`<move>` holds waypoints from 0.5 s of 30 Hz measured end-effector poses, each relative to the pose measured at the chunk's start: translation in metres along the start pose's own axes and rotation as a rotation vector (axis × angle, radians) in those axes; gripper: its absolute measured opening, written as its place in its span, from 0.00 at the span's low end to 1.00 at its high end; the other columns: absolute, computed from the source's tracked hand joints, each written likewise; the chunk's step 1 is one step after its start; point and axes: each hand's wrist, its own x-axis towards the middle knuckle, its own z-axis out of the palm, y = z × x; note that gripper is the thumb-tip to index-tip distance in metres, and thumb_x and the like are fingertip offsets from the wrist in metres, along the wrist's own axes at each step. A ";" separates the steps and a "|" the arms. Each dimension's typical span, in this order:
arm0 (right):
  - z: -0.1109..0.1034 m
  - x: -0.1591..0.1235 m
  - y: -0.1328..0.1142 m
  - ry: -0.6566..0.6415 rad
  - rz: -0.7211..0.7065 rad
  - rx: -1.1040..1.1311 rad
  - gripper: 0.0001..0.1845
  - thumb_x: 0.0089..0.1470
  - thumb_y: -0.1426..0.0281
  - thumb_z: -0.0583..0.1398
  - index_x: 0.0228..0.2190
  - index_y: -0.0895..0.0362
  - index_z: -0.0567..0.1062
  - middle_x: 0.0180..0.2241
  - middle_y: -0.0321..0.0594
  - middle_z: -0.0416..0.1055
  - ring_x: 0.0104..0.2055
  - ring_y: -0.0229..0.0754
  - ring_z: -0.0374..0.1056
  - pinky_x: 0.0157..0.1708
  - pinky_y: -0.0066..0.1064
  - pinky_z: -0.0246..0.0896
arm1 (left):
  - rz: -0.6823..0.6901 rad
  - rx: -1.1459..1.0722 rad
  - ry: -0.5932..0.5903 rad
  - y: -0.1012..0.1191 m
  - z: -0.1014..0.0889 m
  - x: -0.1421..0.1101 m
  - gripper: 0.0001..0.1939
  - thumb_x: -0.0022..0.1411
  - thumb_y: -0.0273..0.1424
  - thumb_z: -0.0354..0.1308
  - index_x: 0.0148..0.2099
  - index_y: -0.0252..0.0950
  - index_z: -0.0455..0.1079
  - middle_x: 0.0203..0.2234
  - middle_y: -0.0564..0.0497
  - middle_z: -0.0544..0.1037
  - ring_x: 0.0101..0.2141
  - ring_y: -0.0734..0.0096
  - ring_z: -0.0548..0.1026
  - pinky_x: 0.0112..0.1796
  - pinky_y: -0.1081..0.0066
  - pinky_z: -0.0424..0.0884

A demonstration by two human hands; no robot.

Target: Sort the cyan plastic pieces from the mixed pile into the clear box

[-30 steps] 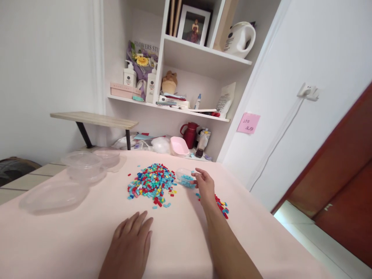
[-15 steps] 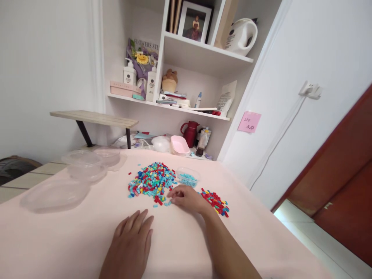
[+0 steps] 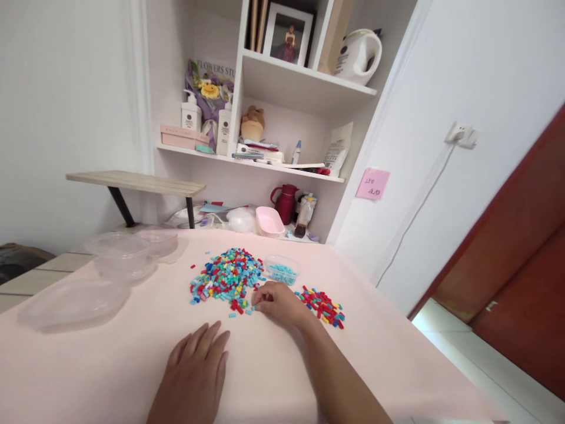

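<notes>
A large pile of small coloured beads [image 3: 226,278] in blue, red, green and yellow lies on the pink tablecloth [image 3: 110,359]. My right hand [image 3: 277,302] rests at the pile's near right edge, fingers curled in a pinch over the loose beads there; what it holds is too small to see. Just behind it stands a small clear dish of light blue beads [image 3: 282,271]. To the right lies a smaller, mostly red pile [image 3: 321,306]. My left hand [image 3: 196,368] lies flat on the cloth, fingers stretched out, holding nothing.
Clear plastic containers [image 3: 121,252] and a clear lid [image 3: 73,300] sit at the left of the table. Behind it stand a pink bowl [image 3: 268,221], a dark red jug [image 3: 286,204] and white shelves with bottles. A white wall and brown door are at the right.
My right hand drew back from the dish of light blue beads to the near edge of the big pile and curled its fingers. My left hand stayed flat.
</notes>
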 end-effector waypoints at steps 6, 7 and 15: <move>-0.008 0.012 0.006 0.389 0.134 0.333 0.10 0.51 0.64 0.59 0.31 0.57 0.77 0.17 0.30 0.67 0.15 0.34 0.60 0.18 0.25 0.53 | 0.015 -0.006 -0.031 -0.005 0.006 -0.001 0.19 0.64 0.34 0.48 0.53 0.47 0.74 0.52 0.54 0.78 0.52 0.61 0.75 0.48 0.57 0.69; -0.011 0.014 0.008 0.495 0.147 0.383 0.12 0.51 0.62 0.60 0.32 0.57 0.76 0.17 0.30 0.68 0.14 0.34 0.60 0.17 0.25 0.53 | 0.008 -0.005 -0.042 -0.006 0.007 -0.001 0.20 0.64 0.35 0.47 0.53 0.47 0.74 0.52 0.54 0.78 0.52 0.61 0.75 0.48 0.57 0.69; -0.035 0.013 0.025 0.895 0.233 0.495 0.23 0.48 0.56 0.61 0.43 0.56 0.74 0.32 0.39 0.78 0.20 0.38 0.70 0.19 0.27 0.59 | -0.032 -0.021 -0.127 -0.011 0.013 0.001 0.21 0.63 0.36 0.47 0.53 0.48 0.74 0.53 0.55 0.77 0.53 0.61 0.75 0.49 0.57 0.71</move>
